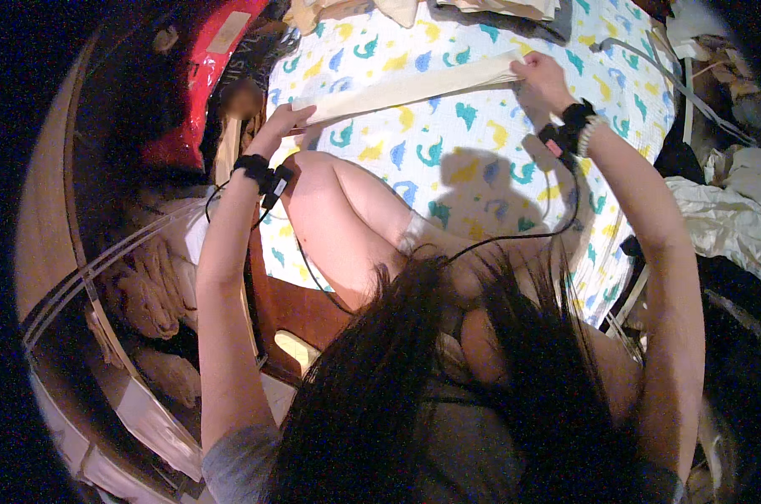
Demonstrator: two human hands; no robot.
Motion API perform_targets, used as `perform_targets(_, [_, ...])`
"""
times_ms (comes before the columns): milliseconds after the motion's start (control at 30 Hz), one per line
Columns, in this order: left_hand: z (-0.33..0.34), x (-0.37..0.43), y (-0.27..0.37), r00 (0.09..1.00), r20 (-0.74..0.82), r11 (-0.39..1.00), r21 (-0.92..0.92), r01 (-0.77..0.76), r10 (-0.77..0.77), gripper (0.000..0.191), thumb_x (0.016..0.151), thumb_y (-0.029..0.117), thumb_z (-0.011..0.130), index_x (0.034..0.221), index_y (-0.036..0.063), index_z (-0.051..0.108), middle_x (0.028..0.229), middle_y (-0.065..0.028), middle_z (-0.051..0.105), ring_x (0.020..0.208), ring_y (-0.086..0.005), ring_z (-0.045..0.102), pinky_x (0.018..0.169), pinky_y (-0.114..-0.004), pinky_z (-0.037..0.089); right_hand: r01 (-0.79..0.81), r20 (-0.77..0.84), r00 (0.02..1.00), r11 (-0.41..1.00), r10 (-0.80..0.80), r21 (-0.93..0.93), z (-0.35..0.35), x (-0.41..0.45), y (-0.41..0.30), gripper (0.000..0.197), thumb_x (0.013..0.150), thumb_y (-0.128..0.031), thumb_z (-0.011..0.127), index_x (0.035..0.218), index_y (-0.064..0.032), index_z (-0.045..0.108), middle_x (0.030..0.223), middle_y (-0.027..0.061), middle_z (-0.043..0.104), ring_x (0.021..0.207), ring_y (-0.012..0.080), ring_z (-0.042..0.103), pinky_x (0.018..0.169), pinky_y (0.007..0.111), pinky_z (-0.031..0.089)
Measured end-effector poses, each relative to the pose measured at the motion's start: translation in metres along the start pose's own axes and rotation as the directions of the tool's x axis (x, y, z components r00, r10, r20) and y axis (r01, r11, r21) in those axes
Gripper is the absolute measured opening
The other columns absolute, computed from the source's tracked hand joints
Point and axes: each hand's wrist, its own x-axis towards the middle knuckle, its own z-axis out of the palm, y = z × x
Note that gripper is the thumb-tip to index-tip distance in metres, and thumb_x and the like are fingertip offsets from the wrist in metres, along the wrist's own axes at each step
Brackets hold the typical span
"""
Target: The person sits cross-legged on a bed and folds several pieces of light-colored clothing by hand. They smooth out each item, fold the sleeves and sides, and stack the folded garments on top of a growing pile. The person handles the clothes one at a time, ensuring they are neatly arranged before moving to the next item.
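Observation:
A long folded strip of cream fabric (pixel 412 92) stretches between my two hands, slanting up to the right. My left hand (pixel 290 121) pinches its left end near the edge of the bed sheet. At the other end, my right hand (pixel 542 77) grips the strip, where several layers show along the lower edge. Beneath the strip lies a white sheet with a dinosaur print (pixel 465 116). Each wrist wears a dark band with a small cabled device.
Folded cloths (pixel 506 7) lie at the far edge of the sheet. A red plastic package (pixel 210 82) stands at the left. Grey straps (pixel 676 85) and crumpled white fabric (pixel 727 195) are on the right. My bent legs (pixel 349 214) rest on the sheet, and a black cable (pixel 513 237) crosses before me.

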Motion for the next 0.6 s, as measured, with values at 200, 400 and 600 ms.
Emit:
perform_targets(200, [0.070,-0.045,0.096,0.929,0.317,0.981,-0.099,-0.167,0.190,0.043,0.087,0.032,0.062,0.113,-0.0019,0.056,0.100,-0.0078,0.065,0.084,-0.0110,0.063,0.074,-0.022,0.049,-0.101,-0.168,0.975,0.968,0.142,0.229,-0.134,-0.041,0.046,0.039,0.080,-0.038,0.069,0.095,-0.0026,0.061,0.078,0.0057,0.068,0.075,0.0108,0.065,0.067,0.021,0.044])
perform_targets(400, [0.188,-0.016,0.134,0.844,0.494,0.977,-0.134,-0.163,0.209,0.033,0.091,0.025,0.058,0.103,-0.0052,0.056,0.083,-0.0095,0.066,0.063,-0.0103,0.062,0.056,-0.020,0.050,-0.322,-0.467,0.870,0.898,0.156,-0.299,-0.204,-0.086,0.102,0.051,0.075,-0.052,0.064,0.097,-0.0065,0.066,0.082,0.0072,0.068,0.076,0.0220,0.065,0.070,0.031,0.048])
perform_targets(600, [0.244,0.010,0.103,0.828,0.504,0.961,-0.237,-0.141,0.246,0.038,0.083,0.038,0.066,0.090,0.0016,0.058,0.074,0.0023,0.058,0.060,-0.0041,0.051,0.059,-0.017,0.043,-0.294,-0.406,0.905,0.876,0.127,-0.382,-0.179,-0.103,0.092,0.037,0.079,-0.040,0.062,0.091,-0.0049,0.064,0.077,0.0104,0.066,0.072,0.0287,0.063,0.066,0.034,0.048])
